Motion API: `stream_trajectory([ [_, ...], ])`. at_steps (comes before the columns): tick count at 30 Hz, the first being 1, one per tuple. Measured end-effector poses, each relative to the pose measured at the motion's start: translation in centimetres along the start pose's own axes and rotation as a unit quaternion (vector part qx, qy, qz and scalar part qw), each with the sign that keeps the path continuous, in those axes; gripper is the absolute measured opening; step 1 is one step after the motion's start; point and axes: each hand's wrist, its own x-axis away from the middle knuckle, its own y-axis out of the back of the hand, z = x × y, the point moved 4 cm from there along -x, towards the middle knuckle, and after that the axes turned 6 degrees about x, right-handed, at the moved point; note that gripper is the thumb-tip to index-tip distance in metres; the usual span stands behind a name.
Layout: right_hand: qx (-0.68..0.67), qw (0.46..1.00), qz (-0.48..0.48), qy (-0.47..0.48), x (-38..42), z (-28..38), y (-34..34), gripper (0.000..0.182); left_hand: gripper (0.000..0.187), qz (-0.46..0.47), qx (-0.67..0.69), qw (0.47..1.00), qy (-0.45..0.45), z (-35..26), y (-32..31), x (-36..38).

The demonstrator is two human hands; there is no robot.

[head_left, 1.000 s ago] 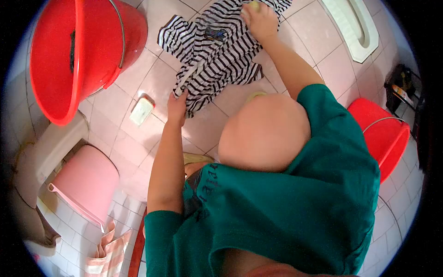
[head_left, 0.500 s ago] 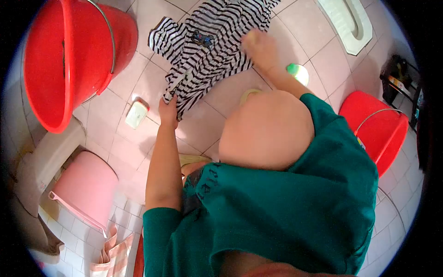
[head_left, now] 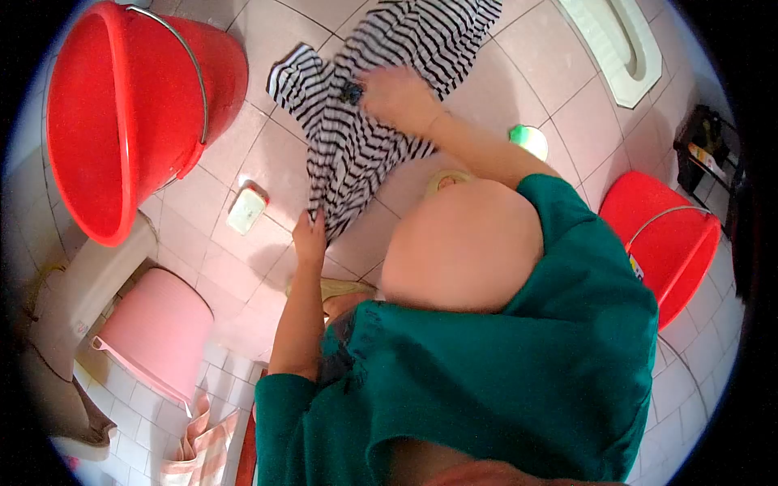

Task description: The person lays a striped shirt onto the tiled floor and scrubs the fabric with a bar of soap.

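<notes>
A black-and-white striped shirt (head_left: 356,154) with a dark print lies spread and creased on the tiled floor. My left hand (head_left: 309,236) is closed on its near end, pulling the cloth into gathers. Over the middle of the shirt, beside the print, my right hand (head_left: 399,99) is curled and slightly blurred. Whatever its fingers hold is hidden. To the left of the shirt lies a pale rectangular block, like a bar of soap in a dish (head_left: 247,211). A round white and green object (head_left: 528,142) sits right of my right forearm.
A large red bucket (head_left: 162,105) stands at left, with a pink bucket (head_left: 158,328) below it. Another red bucket (head_left: 660,243) is at right, near a black rack (head_left: 705,150). A white squat toilet (head_left: 620,53) is set in the floor at upper right.
My right hand has moved left and slightly down across the shirt, towards the print. The shirt's near end and my left hand have shifted slightly down and right in view.
</notes>
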Motion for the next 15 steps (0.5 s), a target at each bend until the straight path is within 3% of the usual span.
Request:
stream_trajectory([
  [1,-0.005,0.997,-0.045,-0.064,-0.1,-3.9,-0.2,0.023,0.033,0.000,-0.030,0.999,0.019,0.2,0.5,0.7],
  [3,0.094,0.982,-0.140,-0.085,0.4,-9.8,0.3,0.021,0.032,-0.009,0.004,1.000,0.019,1.5,0.7,1.8],
  [5,0.083,0.986,-0.044,-0.135,0.3,-16.5,-2.5,0.022,0.031,-0.020,0.040,0.999,0.022,3.3,0.6,2.5],
  [6,0.086,0.987,-0.046,-0.128,0.0,-17.4,-1.3,0.022,0.030,-0.014,0.009,0.999,0.033,4.1,0.4,2.6],
  [8,0.133,0.907,0.027,-0.398,0.2,-20.4,1.8,0.040,0.029,-0.001,-0.004,1.000,0.026,5.8,0.1,2.4],
  [9,0.133,0.907,0.029,-0.398,0.2,-19.5,1.9,0.040,0.029,0.001,-0.004,1.000,0.027,6.5,0.3,2.1],
  [11,0.186,0.933,-0.021,-0.306,-1.7,-14.8,2.3,0.024,0.032,-0.009,-0.061,0.998,0.034,7.7,0.1,1.7],
  [12,0.115,0.959,0.008,-0.259,-2.8,-11.1,1.8,0.021,0.034,-0.013,-0.088,0.994,0.066,8.2,-0.3,1.2],
  [13,0.018,0.971,0.095,-0.219,-3.3,-5.8,0.9,0.019,0.034,-0.011,-0.088,0.994,0.067,7.5,-0.3,1.0],
  [14,-0.081,0.959,0.185,-0.199,-3.3,-0.6,0.1,0.016,0.034,0.006,-0.101,0.993,0.065,6.4,-0.1,1.0],
  [15,-0.146,0.952,0.210,-0.171,-2.8,2.8,0.0,0.013,0.035,0.023,-0.115,0.991,0.061,5.7,-0.1,0.9],
])
